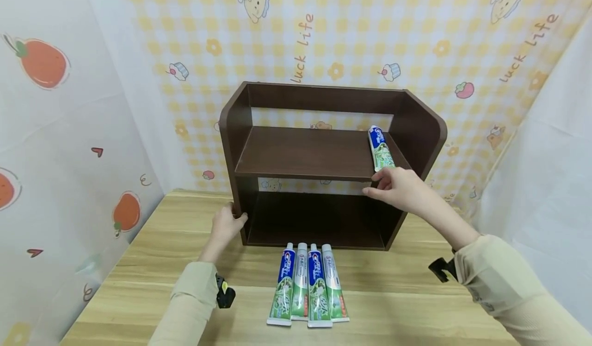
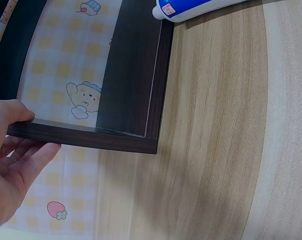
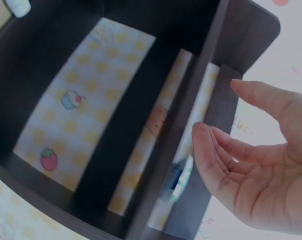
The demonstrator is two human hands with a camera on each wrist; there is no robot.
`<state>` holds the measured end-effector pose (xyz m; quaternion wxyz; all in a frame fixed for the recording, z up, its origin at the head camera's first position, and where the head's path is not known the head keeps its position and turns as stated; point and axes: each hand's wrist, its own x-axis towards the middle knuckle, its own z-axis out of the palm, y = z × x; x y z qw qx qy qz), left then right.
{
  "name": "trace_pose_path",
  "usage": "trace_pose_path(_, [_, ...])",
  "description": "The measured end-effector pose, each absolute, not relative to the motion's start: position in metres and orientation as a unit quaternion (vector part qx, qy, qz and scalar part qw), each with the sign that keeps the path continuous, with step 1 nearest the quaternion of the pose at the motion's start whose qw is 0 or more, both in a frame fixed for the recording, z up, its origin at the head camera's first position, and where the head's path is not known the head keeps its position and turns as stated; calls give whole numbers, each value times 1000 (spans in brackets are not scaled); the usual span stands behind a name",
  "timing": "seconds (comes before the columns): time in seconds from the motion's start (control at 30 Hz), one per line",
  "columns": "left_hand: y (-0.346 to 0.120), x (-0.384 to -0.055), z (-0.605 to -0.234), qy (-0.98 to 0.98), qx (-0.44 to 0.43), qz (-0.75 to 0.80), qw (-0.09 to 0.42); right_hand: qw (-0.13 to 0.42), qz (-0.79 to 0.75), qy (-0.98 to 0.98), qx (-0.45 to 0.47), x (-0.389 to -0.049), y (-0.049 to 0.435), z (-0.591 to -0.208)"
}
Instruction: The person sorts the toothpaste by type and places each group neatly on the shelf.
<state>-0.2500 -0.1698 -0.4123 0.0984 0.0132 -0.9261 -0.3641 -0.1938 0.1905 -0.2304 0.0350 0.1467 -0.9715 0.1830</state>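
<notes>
A dark brown two-tier shelf (image 1: 305, 153) stands on the wooden table. My left hand (image 1: 225, 226) grips its left side panel low down, thumb on the inner face and fingers outside, as the left wrist view shows. On the upper tier, at the right end, lies a blue and green toothpaste tube (image 1: 381, 148). My right hand (image 1: 400, 189) is at the front edge just below that tube's flat end. In the right wrist view its thumb and loosely bent fingers (image 3: 211, 145) stand apart with nothing between them.
Several toothpaste tubes (image 1: 318, 289) lie side by side on the table (image 1: 407, 299) before the shelf, caps toward it. Two are blue and green, the others white and green. A yellow checked cloth (image 1: 287, 42) hangs behind; white printed cloth (image 1: 55, 130) hangs at the left.
</notes>
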Motion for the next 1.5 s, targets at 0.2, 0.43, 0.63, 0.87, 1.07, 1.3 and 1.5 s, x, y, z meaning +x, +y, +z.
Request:
trace_pose_path(0.2, [-171, -252, -410, -925, 9, -366, 97, 6, 215, -965, 149, -185, 189, -263])
trace_pose_path(0.43, [-171, -253, -407, -926, 7, -367, 88, -20, 255, -956, 145, -176, 181, -312])
trace_pose_path(0.63, [-171, -252, -406, -924, 10, -372, 81, -43, 284, -949, 131, -174, 174, -350])
trace_pose_path(0.87, [-170, -252, -407, -923, 10, -375, 82, -68, 300, -944, 119, -174, 164, -391])
trace_pose_path(1.07, [-170, -250, -409, -925, 17, -374, 68, -110, 321, -938, 74, -175, 156, -419])
trace_pose_path(1.3, [-169, -249, -409, -924, 18, -375, 69, -123, 348, -928, 43, -177, 151, -456])
trace_pose_path(1.5, [-170, -249, -409, -926, 18, -371, 74, -133, 411, -902, 14, -173, 145, -473])
